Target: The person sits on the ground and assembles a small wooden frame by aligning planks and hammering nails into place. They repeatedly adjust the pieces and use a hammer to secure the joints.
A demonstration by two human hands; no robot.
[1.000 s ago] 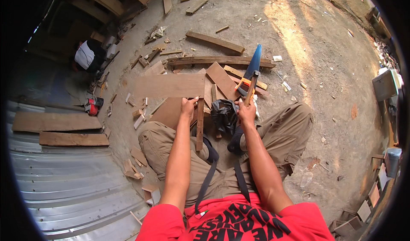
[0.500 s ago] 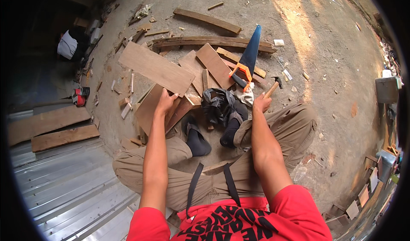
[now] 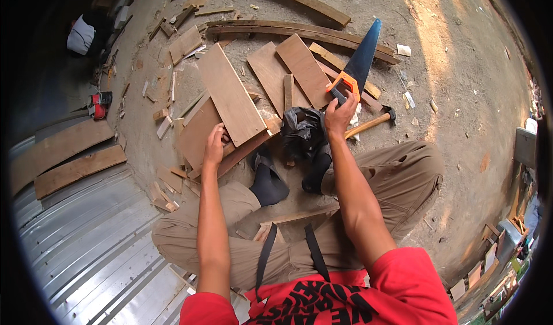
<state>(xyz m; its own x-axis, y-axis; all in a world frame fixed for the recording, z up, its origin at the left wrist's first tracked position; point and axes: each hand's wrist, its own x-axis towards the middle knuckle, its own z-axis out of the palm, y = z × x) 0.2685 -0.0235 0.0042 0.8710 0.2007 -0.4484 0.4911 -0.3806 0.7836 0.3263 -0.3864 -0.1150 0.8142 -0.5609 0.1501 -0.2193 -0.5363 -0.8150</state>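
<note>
A long plywood board [image 3: 233, 97] lies slanted on top of a box-like assembly of wooden panels [image 3: 199, 132]. My left hand [image 3: 214, 144] is beside the board's lower left edge, its fingers loosely bent and apart, not wrapped round the board. My right hand [image 3: 341, 116] is closed on the handle of a handsaw [image 3: 362, 60] with a blue blade and an orange and black grip; the blade points away from me. Just right of that hand a claw hammer [image 3: 368, 125] with a wooden handle lies on the ground. A black plastic bag [image 3: 302, 126] sits between my feet and the saw.
Two more plywood pieces [image 3: 302, 65] and several timber strips lie beyond the bag. Long beams [image 3: 299, 34] stretch across the far ground. Corrugated metal sheets [image 3: 92, 233] with planks [image 3: 80, 172] on them lie at the left. A red and black object [image 3: 100, 105] lies near them.
The hammer has left my right hand and lies on the ground; that hand now grips the saw handle. The plywood board has turned lengthwise, and my left hand has let go of its corner.
</note>
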